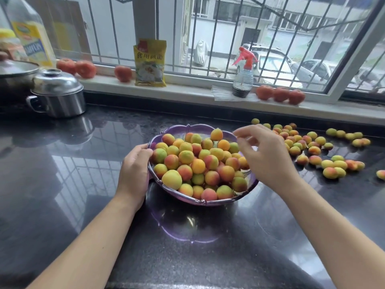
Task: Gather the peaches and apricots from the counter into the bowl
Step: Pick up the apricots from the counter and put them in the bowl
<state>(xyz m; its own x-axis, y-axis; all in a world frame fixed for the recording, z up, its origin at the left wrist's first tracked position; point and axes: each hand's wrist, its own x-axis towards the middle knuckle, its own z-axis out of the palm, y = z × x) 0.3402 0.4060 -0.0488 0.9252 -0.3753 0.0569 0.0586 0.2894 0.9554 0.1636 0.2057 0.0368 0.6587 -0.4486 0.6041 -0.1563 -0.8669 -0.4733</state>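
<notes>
One purple bowl (200, 202) sits mid-worktop (62, 184), heaped with some forty small peaches and apricots (198, 163); about forty more fruits (325, 155) lie scattered to its right. The left hand (135, 170) grips the bowl's left rim. The right hand (264, 155) hovers above its right side, fingers loosely spread, holding nothing.

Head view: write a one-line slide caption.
Left hand holds the purple bowl heaped with fruit; right hand hovers empty above it, loose fruit waiting on the counter.

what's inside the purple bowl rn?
The bowl holds a heap of peaches and apricots. Its bottom is covered by fruit; the right hand hides its right rim.
</notes>
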